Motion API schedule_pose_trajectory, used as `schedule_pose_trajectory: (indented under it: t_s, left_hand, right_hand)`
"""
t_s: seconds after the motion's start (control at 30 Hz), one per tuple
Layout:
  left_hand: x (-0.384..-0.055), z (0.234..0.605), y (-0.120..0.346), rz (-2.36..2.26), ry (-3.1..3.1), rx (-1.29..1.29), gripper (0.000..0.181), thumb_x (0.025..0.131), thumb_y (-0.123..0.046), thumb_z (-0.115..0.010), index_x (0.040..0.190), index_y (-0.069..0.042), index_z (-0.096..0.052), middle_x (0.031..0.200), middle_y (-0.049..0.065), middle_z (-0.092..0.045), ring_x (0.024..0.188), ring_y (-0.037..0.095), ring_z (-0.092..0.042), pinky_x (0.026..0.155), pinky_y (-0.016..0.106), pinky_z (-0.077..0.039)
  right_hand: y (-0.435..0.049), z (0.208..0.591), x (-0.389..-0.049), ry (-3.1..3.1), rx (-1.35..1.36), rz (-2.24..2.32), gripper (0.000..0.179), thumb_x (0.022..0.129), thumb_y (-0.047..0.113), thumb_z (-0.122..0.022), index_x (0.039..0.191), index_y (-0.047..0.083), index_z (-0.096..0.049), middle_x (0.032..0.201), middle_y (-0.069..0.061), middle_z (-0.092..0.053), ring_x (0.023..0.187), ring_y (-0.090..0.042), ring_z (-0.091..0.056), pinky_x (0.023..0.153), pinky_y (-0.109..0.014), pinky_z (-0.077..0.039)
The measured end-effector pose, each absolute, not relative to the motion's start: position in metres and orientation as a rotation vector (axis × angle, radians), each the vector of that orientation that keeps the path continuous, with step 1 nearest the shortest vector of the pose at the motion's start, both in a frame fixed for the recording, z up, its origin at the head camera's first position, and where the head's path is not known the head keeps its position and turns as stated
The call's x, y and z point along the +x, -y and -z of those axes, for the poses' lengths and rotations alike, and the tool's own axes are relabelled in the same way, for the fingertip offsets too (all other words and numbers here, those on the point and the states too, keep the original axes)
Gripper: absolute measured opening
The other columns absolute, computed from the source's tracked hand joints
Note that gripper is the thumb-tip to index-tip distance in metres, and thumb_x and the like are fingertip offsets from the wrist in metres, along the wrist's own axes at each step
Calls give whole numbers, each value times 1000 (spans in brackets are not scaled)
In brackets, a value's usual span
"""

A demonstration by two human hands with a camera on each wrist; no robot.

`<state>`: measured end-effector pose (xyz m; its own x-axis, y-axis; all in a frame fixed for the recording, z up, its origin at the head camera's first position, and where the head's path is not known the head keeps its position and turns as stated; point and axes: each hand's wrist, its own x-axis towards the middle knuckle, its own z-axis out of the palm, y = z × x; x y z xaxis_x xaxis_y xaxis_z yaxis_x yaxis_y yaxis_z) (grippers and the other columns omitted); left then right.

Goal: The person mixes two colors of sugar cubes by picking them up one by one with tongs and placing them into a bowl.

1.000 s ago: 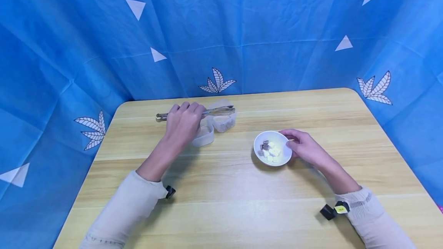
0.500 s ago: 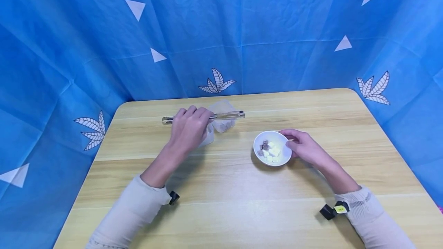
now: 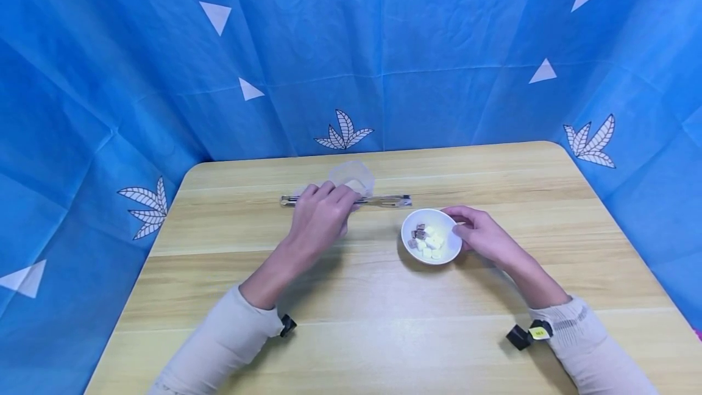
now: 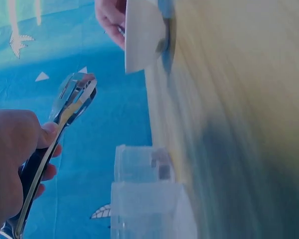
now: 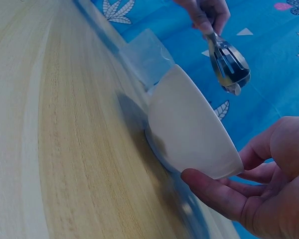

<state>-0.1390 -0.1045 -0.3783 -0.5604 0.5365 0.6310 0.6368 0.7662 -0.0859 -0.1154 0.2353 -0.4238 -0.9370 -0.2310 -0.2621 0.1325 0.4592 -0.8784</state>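
Observation:
My left hand [image 3: 322,215] grips metal tongs [image 3: 392,200] with slotted heads, held sideways above the table. Their heads are close together near the bowl's far left side. In the right wrist view a small pale piece [image 5: 234,88] shows at the tongs' tip; its kind is unclear. A white bowl [image 3: 453,249] stands on the table, with several white cubes [image 3: 433,242] and brown cubes [image 3: 420,231] inside. At the bowl's right side, my right hand [image 3: 482,233] holds the rim between thumb and fingers.
Two translucent plastic containers [image 4: 144,209] stand behind my left hand, which partly hides them in the head view. Some brown cubes [image 4: 163,172] show through the farther one. The wooden table [image 3: 384,334] ends against a blue curtain [image 3: 439,47].
My left hand has carried the tongs right and a little nearer, from over the containers toward the bowl. The right hand and bowl have stayed in place.

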Motion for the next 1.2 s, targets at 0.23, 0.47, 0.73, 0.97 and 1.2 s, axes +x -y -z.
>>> schedule_pose_trajectory:
  t_s: [0.23,0.47,0.73,0.97,1.2]
  left_hand:
    - [-133,386,93,205,2297,-908,13,100,-26,-70,103,-16,-77,101,-2,-81,83,19,-70,69,33,-53]
    - [-132,390,89,197,2325,-927,13,102,-27,-67,101,-17,-75,100,-2,-80,82,17,-69,67,31,-49]
    - [-131,393,87,186,2319,-939,14,101,-28,-67,99,-16,-74,97,-2,-79,79,18,-66,66,32,-49]
    - [-130,393,86,196,2343,-938,17,102,-29,-66,106,-15,-75,104,0,-80,82,18,-67,68,32,-51]
    - [-131,392,87,198,2370,-933,18,101,-28,-68,110,-14,-76,106,1,-80,86,19,-70,71,33,-53]
  right_hand:
    - [-236,424,-115,-2365,-80,1474,49,103,5,-51,151,-3,-46,138,-29,-58,103,-25,-64,75,-30,-61]
    - [-235,425,-116,-2372,-84,1468,49,103,5,-51,150,-3,-46,138,-29,-58,103,-24,-63,75,-30,-61]
    - [-236,427,-117,-2371,-89,1465,49,102,5,-51,151,-3,-46,138,-29,-58,102,-25,-64,74,-30,-61]
    - [-236,427,-117,-2376,-86,1456,49,103,5,-51,151,-3,-45,138,-28,-58,100,-23,-63,73,-29,-60]
    - [-236,427,-117,-2371,-92,1464,49,103,5,-51,151,-3,-46,138,-28,-58,101,-24,-64,73,-30,-61]
